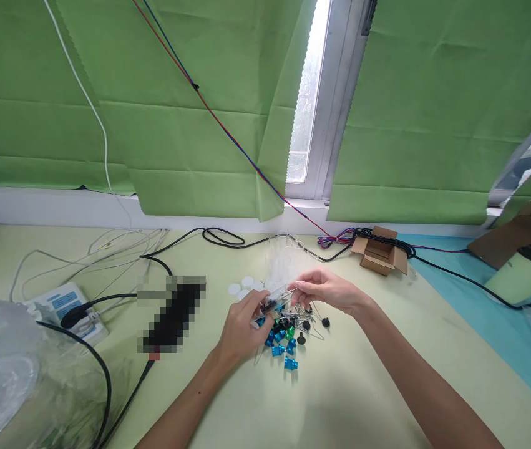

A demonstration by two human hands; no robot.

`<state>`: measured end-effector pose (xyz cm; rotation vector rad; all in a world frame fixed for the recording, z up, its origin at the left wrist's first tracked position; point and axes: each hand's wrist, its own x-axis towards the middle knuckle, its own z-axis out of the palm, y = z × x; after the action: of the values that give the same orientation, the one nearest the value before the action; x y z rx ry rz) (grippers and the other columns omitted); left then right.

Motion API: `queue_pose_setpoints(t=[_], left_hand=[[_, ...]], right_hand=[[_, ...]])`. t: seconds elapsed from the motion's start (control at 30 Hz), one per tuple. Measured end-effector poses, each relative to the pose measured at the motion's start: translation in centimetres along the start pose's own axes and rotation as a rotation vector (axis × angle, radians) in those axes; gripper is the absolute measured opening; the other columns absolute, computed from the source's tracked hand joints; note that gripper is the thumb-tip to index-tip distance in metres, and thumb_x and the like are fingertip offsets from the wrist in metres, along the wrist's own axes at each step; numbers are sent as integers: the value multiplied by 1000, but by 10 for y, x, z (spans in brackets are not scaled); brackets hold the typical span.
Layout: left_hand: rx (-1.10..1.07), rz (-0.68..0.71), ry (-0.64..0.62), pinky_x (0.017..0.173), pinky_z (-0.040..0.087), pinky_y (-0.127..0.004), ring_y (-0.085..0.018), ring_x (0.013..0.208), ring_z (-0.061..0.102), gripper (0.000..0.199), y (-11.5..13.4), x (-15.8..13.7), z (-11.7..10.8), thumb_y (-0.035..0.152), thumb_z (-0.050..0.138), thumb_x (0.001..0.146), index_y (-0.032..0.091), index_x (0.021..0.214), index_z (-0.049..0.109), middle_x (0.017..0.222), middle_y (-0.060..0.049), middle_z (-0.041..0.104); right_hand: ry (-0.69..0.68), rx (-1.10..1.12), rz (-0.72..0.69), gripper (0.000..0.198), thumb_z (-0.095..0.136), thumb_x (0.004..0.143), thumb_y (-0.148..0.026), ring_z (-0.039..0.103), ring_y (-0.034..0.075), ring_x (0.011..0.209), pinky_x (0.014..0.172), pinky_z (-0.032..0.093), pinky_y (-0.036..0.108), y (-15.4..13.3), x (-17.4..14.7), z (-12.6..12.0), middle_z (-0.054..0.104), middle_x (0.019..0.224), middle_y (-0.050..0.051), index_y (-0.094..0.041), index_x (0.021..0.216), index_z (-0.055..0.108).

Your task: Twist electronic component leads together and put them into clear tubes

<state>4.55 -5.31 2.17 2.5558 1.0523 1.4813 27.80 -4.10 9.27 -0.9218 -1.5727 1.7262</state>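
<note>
My left hand [246, 321] is closed around a clear plastic tube-like piece [275, 295] with something dark in or beside it. At the piece's right end, the fingers of my right hand [326, 290] are pinched together; thin metal shows beside them, but what they grip is too small to make out. Below both hands lies a loose pile of small parts. Shiny blue metal fittings [291, 363] are at its front, with a green fitting [290, 333] among them. Black round-headed knobs [301, 338] and bent thin metal wires [314, 330] lie on the right side.
White discs [234, 289] and clear plastic pieces [284, 259] lie behind my hands. An open cardboard box [381, 252] stands back right among cables. Left are a power strip [66, 308], a blurred-out dark object [174, 318] and a large plastic-wrapped item [3, 374]. Green blinds [199, 137] hang behind.
</note>
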Motion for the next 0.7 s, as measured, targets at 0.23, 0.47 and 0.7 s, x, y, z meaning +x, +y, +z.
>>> queue_pose_setpoints(t=[0.23, 0.47, 0.7], left_hand=[[1, 6, -2, 58, 48, -25, -14, 64, 57, 28, -1, -1, 1, 10, 56, 79, 19, 106, 56, 81, -3, 64], [29, 25, 9, 59, 49, -25, -15, 65, 60, 29, 0, 0, 0, 11, 55, 78, 18, 105, 58, 83, -4, 67], [39, 28, 10, 57, 48, -25, -15, 65, 60, 28, 3, 2, -1, 11, 55, 79, 19, 106, 58, 82, -4, 66]], right_hand=[[4, -11, -18, 41, 72, 80, -51, 62, 12, 65, 64, 50, 26, 2, 1, 2, 73, 81, 9, -11, 90, 71], [31, -44, -41, 39, 75, 78, -50, 59, 11, 61, 61, 48, 25, 3, 2, 5, 72, 76, 7, -12, 83, 68], [-37, -125, -27, 39, 68, 83, -53, 59, 12, 65, 65, 49, 26, -3, -3, 0, 72, 86, 7, -14, 90, 70]])
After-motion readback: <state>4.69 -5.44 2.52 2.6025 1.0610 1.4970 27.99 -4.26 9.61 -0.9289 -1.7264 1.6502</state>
